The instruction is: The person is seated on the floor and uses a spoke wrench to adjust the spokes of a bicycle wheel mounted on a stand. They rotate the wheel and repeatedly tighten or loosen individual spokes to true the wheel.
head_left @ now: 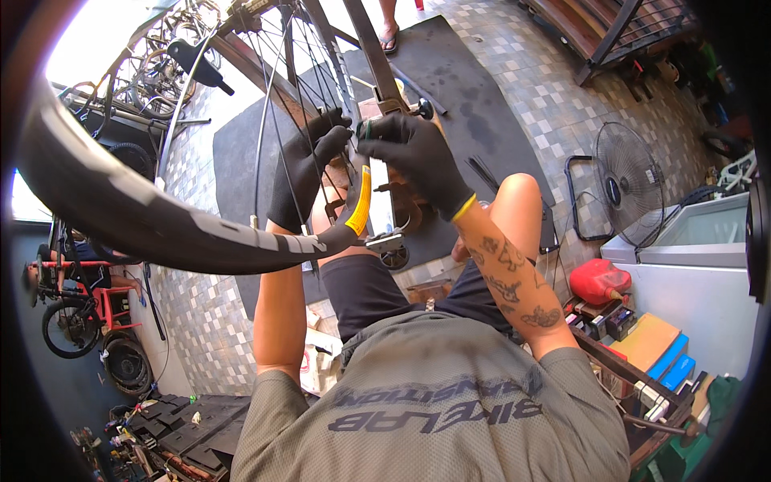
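A black bicycle wheel rim with a yellow decal sweeps in from the left and stands in a metal wheel stand before me. Thin black spokes fan out across it. My left hand, in a black glove, is among the spokes beside the rim, its fingers curled; whatever they pinch is hidden. From the other side my right hand, also gloved in black, comes to the rim. Its fingertips are closed on a small green thing, too small to name, close to the left fingertips.
A dark mat lies under the stand on the tiled floor. At the right are a fan, a red jug and a white chest. A person's foot is at the mat's far edge. Bicycles stand at far left.
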### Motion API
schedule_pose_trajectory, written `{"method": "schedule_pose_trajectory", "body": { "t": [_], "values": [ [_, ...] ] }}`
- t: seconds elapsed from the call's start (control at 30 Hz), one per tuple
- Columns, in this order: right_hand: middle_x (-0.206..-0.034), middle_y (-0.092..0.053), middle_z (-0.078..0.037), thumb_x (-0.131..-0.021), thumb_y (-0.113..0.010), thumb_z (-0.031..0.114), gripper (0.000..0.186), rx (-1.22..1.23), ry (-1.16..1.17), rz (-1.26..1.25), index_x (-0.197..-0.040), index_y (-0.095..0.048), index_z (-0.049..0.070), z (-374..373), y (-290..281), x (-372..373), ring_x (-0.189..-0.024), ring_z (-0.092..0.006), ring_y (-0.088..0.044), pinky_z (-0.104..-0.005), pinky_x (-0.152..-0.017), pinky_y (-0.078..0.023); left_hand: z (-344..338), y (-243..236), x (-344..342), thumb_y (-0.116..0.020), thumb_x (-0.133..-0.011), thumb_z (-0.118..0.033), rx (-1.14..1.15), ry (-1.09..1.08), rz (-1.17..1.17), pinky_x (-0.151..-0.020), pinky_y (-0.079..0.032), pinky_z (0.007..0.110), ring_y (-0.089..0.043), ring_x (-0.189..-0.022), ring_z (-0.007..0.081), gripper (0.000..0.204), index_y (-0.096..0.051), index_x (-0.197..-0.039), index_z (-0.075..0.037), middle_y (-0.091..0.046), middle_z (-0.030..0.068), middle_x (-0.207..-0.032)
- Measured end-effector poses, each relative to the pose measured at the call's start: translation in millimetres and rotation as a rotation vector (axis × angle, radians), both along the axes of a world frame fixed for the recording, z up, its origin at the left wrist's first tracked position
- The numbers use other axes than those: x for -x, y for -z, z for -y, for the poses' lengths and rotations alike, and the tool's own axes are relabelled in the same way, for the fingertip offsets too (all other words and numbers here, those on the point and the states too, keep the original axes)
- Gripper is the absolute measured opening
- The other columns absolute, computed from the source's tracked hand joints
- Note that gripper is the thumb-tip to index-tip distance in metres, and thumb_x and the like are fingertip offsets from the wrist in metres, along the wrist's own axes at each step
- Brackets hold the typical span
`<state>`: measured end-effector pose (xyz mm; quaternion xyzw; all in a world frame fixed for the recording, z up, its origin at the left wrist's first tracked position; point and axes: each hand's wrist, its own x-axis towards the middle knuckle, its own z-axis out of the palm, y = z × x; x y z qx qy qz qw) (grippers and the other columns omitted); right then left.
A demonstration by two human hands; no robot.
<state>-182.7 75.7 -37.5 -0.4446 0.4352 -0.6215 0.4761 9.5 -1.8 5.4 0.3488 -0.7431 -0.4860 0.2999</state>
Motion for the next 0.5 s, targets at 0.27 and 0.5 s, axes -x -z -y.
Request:
{"method": "schedule_pose_trajectory", "body": {
  "t": [0.27,0.5],
  "values": [
    [-0.087,-0.077,-0.012,-0.087,-0.081,0.014,0.023,-0.039,0.053,-0.231,-0.099,-0.076,-0.004,-23,-12,-13,-0.079,-0.0155,-0.072,-0.0316,-0.076,-0.057,18,13,4,-0.067,-0.103,-0.039,-0.037,-0.001,-0.053,-0.108,-0.05,0.04,-0.067,-0.125,0.0297,0.066,-0.054,-0.146,0.008,-0.066,0.0212,-0.137],
    [-0.088,-0.077,-0.011,-0.086,-0.083,0.012,0.022,0.003,0.164,-0.264,-0.102,-0.076,-0.002,-21,-11,-31,-0.078,-0.0126,-0.072,-0.0306,-0.074,-0.057,14,18,0,-0.067,-0.105,-0.036,0.039,-0.127,0.07,-0.098,-0.052,0.035,-0.068,-0.107,0.0213,0.055,-0.06,-0.136,0.008,-0.072,0.0161,-0.117]
  ]
}}
